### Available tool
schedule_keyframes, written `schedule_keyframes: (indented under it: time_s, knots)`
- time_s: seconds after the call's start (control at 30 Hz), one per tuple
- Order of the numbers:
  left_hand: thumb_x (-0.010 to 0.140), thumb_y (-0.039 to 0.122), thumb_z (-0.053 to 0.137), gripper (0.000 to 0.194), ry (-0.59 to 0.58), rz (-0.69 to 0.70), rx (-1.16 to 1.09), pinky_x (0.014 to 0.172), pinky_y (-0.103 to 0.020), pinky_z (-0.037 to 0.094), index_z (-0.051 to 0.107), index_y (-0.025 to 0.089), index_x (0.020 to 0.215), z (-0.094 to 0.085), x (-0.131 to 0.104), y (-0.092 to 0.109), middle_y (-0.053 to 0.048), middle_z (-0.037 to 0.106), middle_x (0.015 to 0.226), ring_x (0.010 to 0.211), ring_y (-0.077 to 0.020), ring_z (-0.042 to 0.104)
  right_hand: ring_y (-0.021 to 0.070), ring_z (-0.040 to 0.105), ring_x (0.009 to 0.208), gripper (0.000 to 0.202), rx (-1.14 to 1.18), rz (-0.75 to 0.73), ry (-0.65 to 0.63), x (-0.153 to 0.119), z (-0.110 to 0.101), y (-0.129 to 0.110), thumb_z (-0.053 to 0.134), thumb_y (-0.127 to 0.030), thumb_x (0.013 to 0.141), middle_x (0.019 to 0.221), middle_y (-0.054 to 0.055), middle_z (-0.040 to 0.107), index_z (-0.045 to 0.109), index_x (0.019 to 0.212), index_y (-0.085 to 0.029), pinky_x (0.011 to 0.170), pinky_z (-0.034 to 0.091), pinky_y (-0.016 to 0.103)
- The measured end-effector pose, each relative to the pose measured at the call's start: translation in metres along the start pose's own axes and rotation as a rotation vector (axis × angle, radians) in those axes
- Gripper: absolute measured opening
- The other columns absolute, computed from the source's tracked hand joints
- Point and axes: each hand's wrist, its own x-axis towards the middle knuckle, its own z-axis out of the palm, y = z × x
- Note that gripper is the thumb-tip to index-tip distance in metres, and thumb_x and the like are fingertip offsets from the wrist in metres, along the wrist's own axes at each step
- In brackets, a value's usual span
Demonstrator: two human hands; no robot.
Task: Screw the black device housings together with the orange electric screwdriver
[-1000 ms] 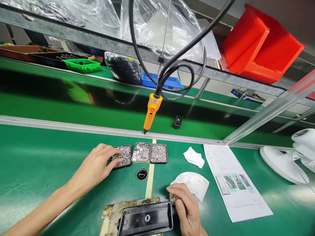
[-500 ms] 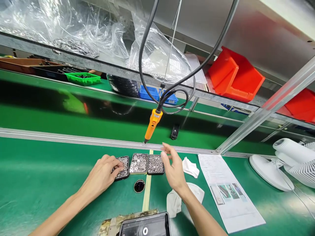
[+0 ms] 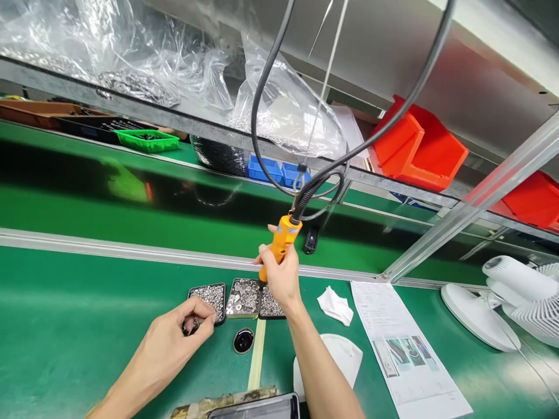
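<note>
My right hand [image 3: 283, 273] is wrapped around an orange electric screwdriver [image 3: 279, 247], which hangs from a cord and points down at the trays. Its tip is just above the seam between a tray of washers [image 3: 243, 298] and a tray of small metal parts [image 3: 271, 305]. My left hand [image 3: 181, 334] is curled, thumb against fingers, at the near edge of the left tray of small metal parts [image 3: 213, 297]. Small dark metal parts [image 3: 190, 326] show inside its curl; their exact kind is unclear. Near the trays lies a round black disc [image 3: 243, 341].
A device with a dark screen [image 3: 257, 407] lies at the front edge. White cloths [image 3: 335, 305], a printed sheet [image 3: 406, 349] and a white fan [image 3: 471, 317] are on the right. Overhead, a shelf bears plastic bags [image 3: 288, 110] and a red bin [image 3: 419, 145].
My right hand has moved up and left and taken hold of the screwdriver, drawing it down. My left hand has come back toward me from inside the left tray, fingers now curled.
</note>
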Motion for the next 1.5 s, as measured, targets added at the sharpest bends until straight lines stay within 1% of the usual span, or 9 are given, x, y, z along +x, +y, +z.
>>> schedule_keyframes:
  time_s: [0.1,0.17,0.23,0.33,0.43,0.57,0.73,0.9,1.5]
  knots:
    - [0.092,0.057,0.058,0.033,-0.077,-0.046,-0.253,0.079,-0.028,0.048,0.066,0.025,0.095,0.005,-0.011,0.004,-0.001,0.067,0.092,0.086,-0.018,0.059,0.0128,0.06,0.062,0.04,0.289,0.026,-0.022,-0.013,-0.001,-0.016,0.066,-0.03,0.092,0.068,-0.006,0.06,0.055,0.129,-0.02,0.068,0.053,0.028]
    - [0.091,0.057,0.063,0.032,-0.122,-0.068,-0.361,0.089,-0.026,0.048,0.068,0.028,0.104,0.007,-0.015,0.007,0.0,0.07,0.102,0.098,-0.0181,0.062,0.0094,0.052,0.051,0.038,0.437,0.047,-0.031,-0.019,0.001,-0.03,0.067,-0.032,0.092,0.063,-0.008,0.055,0.055,0.127,-0.021,0.055,0.047,0.023]
    - [0.089,0.055,0.068,0.029,-0.139,-0.067,-0.439,0.094,-0.025,0.048,0.071,0.028,0.099,0.009,-0.018,0.011,0.0,0.071,0.104,0.101,-0.018,0.064,0.0065,0.042,0.042,0.031,0.567,0.07,-0.043,-0.026,0.004,-0.044,0.065,-0.036,0.095,0.057,-0.01,0.048,0.056,0.121,-0.023,0.044,0.038,0.019]
    - [0.085,0.052,0.074,0.027,-0.121,-0.054,-0.511,0.09,-0.025,0.051,0.072,0.024,0.087,0.009,-0.02,0.017,-0.002,0.072,0.097,0.097,-0.0186,0.067,0.0043,0.034,0.035,0.02,0.67,0.061,-0.054,-0.036,0.008,-0.057,0.062,-0.039,0.098,0.053,-0.012,0.041,0.058,0.106,-0.022,0.037,0.033,0.016]
    - [0.084,0.05,0.077,0.028,-0.117,-0.057,-0.563,0.088,-0.026,0.053,0.07,0.023,0.083,0.009,-0.022,0.023,-0.003,0.072,0.096,0.094,-0.0188,0.068,0.0031,0.034,0.034,0.017,0.68,0.022,-0.047,-0.041,0.011,-0.062,0.062,-0.038,0.099,0.052,-0.012,0.04,0.058,0.098,-0.021,0.037,0.034,0.015]
    - [0.083,0.048,0.078,0.028,-0.126,-0.098,-0.638,0.085,-0.025,0.055,0.066,0.022,0.085,0.01,-0.023,0.026,-0.003,0.072,0.093,0.09,-0.0171,0.069,0.0025,0.033,0.034,0.019,0.701,0.008,-0.047,-0.045,0.011,-0.061,0.061,-0.041,0.099,0.053,-0.012,0.041,0.057,0.097,-0.023,0.037,0.035,0.014]
    - [0.08,0.044,0.082,0.028,-0.089,-0.13,-0.747,0.082,-0.023,0.058,0.066,0.021,0.084,0.012,-0.024,0.03,-0.002,0.072,0.089,0.085,-0.0161,0.07,0.0023,0.035,0.035,0.019,0.722,0.019,-0.075,-0.049,0.013,-0.06,0.062,-0.04,0.1,0.053,-0.012,0.041,0.058,0.096,-0.022,0.038,0.035,0.013]
    - [0.08,0.044,0.082,0.028,-0.085,-0.161,-0.775,0.082,-0.022,0.058,0.067,0.02,0.084,0.011,-0.024,0.033,-0.003,0.074,0.089,0.085,-0.0159,0.071,0.0027,0.036,0.036,0.017,0.718,-0.007,-0.084,-0.054,0.016,-0.06,0.061,-0.038,0.101,0.053,-0.011,0.04,0.059,0.097,-0.022,0.039,0.036,0.013]
    - [0.082,0.039,0.081,0.022,-0.047,-0.106,-0.771,0.079,-0.017,0.056,0.068,0.021,0.083,0.01,-0.025,0.033,0.0,0.072,0.088,0.083,-0.0118,0.07,0.0019,0.034,0.038,0.013,0.743,-0.046,-0.077,-0.056,0.017,-0.062,0.056,-0.035,0.103,0.054,-0.011,0.04,0.061,0.097,-0.024,0.041,0.037,0.013]
